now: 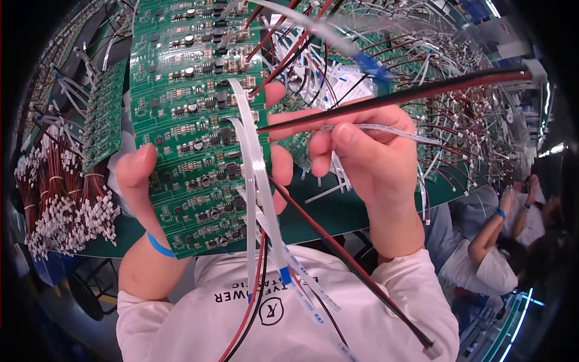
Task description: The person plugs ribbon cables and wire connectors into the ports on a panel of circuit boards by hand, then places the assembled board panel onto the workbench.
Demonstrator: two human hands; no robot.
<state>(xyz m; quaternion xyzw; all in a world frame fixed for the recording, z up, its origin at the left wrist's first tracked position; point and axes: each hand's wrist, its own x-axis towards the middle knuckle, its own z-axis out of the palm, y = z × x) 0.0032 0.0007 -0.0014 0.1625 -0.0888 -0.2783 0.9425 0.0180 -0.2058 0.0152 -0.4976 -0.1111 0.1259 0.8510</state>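
My left hand [137, 181] grips a long green circuit board panel [196, 130], thumb on its left edge and fingertips curled round its right edge. Small chips and coils fill its rows. White flat ribbon cables [260, 175] and red-and-black wire pairs [356, 253] with white plugs hang from its right side. At that edge, my right hand [377, 157] pinches a thin flat ribbon cable [401, 133] between thumb and fingers, its index finger reaching to the board. Another red-and-black wire pair [422, 95] crosses over this hand. The far end of the pinched cable is hard to make out.
Bundled red wires with white plugs [72, 211] lie at the left, beside another board panel [105, 114]. Wired boards [446, 90] pile up at the right on the green table [338, 224]. Further right, other people [488, 253] sit working.
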